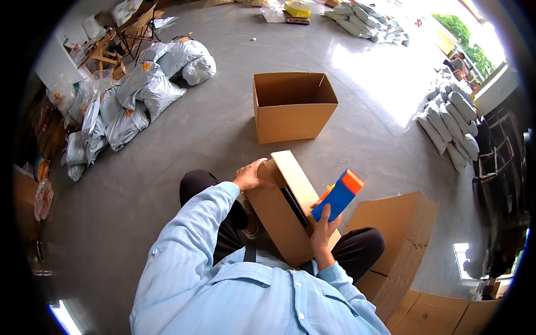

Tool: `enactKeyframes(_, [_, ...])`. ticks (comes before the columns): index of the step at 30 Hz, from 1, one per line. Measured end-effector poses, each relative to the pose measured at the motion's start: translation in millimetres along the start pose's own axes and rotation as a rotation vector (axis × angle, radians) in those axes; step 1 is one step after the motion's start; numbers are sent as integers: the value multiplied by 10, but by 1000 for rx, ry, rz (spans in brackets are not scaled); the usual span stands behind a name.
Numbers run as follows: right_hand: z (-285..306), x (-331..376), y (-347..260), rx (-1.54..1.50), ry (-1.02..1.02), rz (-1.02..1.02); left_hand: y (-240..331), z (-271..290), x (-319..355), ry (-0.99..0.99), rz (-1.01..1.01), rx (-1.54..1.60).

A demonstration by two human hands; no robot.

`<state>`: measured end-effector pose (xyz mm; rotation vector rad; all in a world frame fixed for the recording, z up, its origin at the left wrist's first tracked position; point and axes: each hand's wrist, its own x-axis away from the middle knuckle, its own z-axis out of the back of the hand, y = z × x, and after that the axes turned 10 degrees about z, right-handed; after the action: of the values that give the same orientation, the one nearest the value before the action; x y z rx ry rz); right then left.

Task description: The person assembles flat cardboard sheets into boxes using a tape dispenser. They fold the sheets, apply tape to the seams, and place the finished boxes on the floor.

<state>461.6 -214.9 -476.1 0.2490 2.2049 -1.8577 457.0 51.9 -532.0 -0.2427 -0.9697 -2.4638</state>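
A brown cardboard box (279, 218) rests tilted between my knees, one long flap (298, 181) raised over a narrow dark gap. At its far left corner, my left hand (251, 175) grips the cardboard, thumb and fingers around the edge. My right hand (324, 231) is wrapped round a blue tool with an orange end and some yellow, which looks like a tape dispenser (338, 195). It is held up above the right side of the box. Part of the tool and the fingers behind it are hidden.
An open-topped carton (293, 123) stands on the grey floor ahead. Flattened cardboard (399, 240) is stacked by my right knee. Grey plastic parcels (145, 89) are heaped at the left, with more parcels (449, 117) at the right and far right. A yellow tray (297, 8) sits far ahead.
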Motion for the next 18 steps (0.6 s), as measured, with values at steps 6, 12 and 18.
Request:
enactKeyframes(6, [89, 347, 262, 138, -110, 12, -54, -105, -51, 103, 77, 218])
enactKeyframes(12, [122, 281, 226, 141, -116, 46, 63, -161, -67, 151, 120, 148])
enactKeyframes(18, [101, 210, 172, 146, -175, -5, 191, -103, -86, 41, 177, 44])
